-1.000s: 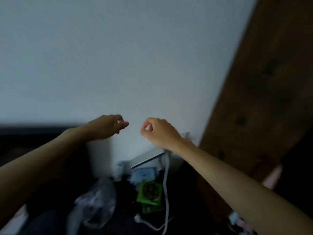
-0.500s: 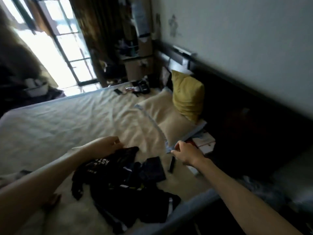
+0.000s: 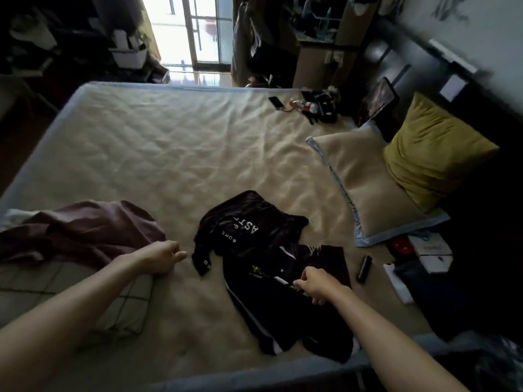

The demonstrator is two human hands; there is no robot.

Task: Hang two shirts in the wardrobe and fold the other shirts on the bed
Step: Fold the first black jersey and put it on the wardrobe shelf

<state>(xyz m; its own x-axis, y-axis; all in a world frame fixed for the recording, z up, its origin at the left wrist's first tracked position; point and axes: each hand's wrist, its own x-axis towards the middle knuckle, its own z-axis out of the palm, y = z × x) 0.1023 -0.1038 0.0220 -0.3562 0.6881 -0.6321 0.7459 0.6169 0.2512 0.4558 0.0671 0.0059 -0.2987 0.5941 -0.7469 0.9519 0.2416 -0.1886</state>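
Folding step, prob. just starting. Right hand (image 3: 318, 285) pinching fabric of black shirt w/ stripes (image 3: 285, 304), crumpled near bed (image 3: 169, 154) front edge. Left hand (image 3: 161, 257) loosely curled, holding nothing, between maroon shirt (image 3: 85, 230) & black printed shirt (image 3: 249, 224). Next: lift, shake flat, needs both hands.

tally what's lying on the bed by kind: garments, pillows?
Dark garments: 2, lettered black shirt, black striped top
Maroon garments: 1, maroon shirt
Pillows: 3, beige pillow, yellow pillow, checked pillow
Total: 6
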